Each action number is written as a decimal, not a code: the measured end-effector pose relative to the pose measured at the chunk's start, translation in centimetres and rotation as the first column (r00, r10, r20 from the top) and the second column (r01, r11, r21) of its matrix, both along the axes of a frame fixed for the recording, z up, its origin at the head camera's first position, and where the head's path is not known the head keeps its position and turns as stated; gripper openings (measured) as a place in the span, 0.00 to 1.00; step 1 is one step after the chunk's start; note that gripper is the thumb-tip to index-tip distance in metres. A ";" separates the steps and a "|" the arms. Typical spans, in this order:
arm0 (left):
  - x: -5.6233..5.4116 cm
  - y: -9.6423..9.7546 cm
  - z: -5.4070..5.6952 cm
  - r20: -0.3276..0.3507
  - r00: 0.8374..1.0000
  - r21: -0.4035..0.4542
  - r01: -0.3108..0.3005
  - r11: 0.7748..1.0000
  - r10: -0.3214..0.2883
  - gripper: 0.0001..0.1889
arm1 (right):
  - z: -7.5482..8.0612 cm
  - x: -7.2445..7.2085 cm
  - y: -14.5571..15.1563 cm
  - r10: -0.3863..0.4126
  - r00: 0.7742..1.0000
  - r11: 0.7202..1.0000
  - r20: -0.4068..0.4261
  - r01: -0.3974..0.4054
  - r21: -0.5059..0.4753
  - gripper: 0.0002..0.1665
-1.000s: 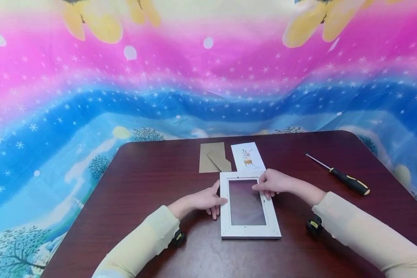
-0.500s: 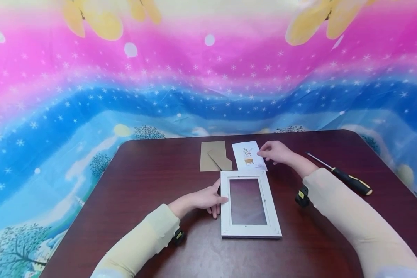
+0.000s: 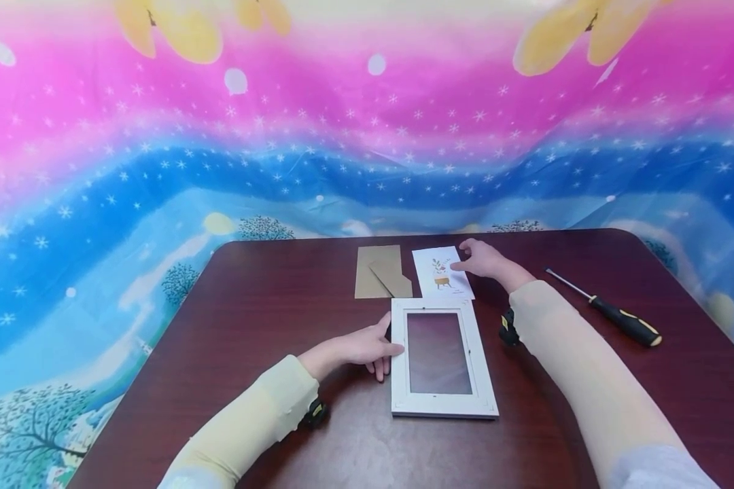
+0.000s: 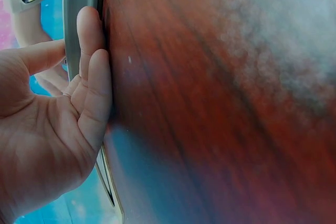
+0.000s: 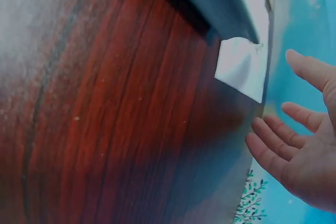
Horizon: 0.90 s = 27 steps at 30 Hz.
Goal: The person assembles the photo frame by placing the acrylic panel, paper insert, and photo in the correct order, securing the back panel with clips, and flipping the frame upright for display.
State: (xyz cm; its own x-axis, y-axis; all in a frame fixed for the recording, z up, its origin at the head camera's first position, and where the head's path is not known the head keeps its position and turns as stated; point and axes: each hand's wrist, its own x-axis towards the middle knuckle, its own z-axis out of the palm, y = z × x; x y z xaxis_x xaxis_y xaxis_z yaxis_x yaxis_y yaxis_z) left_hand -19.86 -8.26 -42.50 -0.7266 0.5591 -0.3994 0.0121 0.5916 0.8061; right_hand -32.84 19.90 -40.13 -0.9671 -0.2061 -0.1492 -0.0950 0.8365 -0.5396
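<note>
White card [image 3: 441,274], its lettering [image 3: 458,293] illegible

1. Head view: bright, even light; reasonably sharp around the white frame [image 3: 443,405]. Backdrop [image 3: 367,129] far behind the frame washes out pale at the top.
2. Tabletop [image 3: 275,292]: soft whitish glare on the frame's near side.
3. Left wrist: dimmer; hazy glare well off the frame.
4. Right wrist: also dim; frame dark, out of focus.
</note>
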 end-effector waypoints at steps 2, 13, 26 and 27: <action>0.0 0.0 0.0 0.001 1.000 0.000 0.003 1.000 -0.003 0.47 | -0.3 -0.2 0.0 0.032 0.999 0.999 -0.002 -0.032 0.030 0.42; 0.0 0.0 0.1 0.010 1.000 -0.004 -0.003 1.000 0.003 0.47 | -1.4 -0.9 -0.3 0.126 0.992 0.987 0.011 -0.126 0.100 0.53; -0.1 0.0 -0.2 0.010 1.000 0.008 0.004 1.000 -0.004 0.46 | -1.5 -0.4 -0.9 0.108 0.993 0.991 0.048 -0.111 0.069 0.50; -0.1 0.0 -0.2 0.011 1.000 0.006 0.005 1.000 -0.005 0.46 | -1.5 -0.4 -0.9 0.103 0.993 0.992 0.050 -0.106 0.068 0.50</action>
